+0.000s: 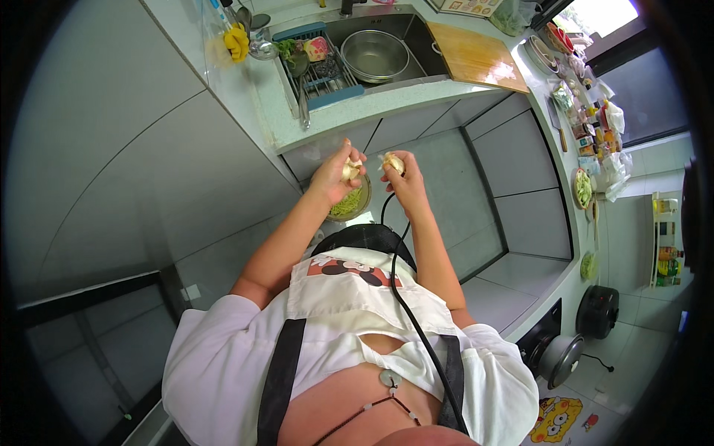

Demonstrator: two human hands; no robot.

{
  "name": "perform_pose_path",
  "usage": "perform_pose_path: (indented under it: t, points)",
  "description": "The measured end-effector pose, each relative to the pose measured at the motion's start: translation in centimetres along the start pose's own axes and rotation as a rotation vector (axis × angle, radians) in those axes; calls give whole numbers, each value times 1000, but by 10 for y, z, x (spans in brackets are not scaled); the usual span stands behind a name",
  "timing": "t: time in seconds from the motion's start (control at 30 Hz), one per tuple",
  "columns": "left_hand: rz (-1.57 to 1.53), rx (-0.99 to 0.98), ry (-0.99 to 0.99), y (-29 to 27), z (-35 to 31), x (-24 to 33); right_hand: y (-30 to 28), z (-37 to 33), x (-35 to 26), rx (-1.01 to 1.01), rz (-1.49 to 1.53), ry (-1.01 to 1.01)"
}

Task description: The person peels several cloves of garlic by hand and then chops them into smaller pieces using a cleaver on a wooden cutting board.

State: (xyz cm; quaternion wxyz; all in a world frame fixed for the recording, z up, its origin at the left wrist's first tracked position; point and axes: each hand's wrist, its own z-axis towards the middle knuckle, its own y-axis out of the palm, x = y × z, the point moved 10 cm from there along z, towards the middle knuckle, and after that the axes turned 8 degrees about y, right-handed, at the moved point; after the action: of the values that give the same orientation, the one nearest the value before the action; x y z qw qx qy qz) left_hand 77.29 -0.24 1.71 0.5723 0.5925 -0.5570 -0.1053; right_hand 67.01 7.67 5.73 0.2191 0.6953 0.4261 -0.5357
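Note:
My left hand is closed on a pale piece of garlic. My right hand grips another pale garlic piece between its fingertips. The two hands are close together, held in the air in front of the grey cabinet doors below the sink. Under my left hand stands a round bin with green scraps inside.
Above is a counter with a sink holding a steel bowl, a blue drain rack and a wooden cutting board. The right counter carries plates, bottles and bags. A black pot and a pan sit at lower right.

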Motion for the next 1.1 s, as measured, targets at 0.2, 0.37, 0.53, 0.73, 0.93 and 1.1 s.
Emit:
perform_pose_path:
  t: [0.2,0.37,0.53,0.73,0.93,1.1]
  points:
    - [615,-58,196,23,-12,21,-7,-5,-12,133,-193,-161]
    - [1013,-172,597,49,-21,41,-8,-9,-21,155,-252,-150]
    - [1309,-102,769,67,-37,51,-4,-17,-36,159,-320,-246]
    - [1603,-63,897,80,-45,54,1,-22,-46,161,-401,-290]
    - [1749,-68,1001,89,-52,53,7,-27,-53,161,-467,-299]
    - [1536,-28,989,77,-47,56,7,-22,-47,118,-383,-251]
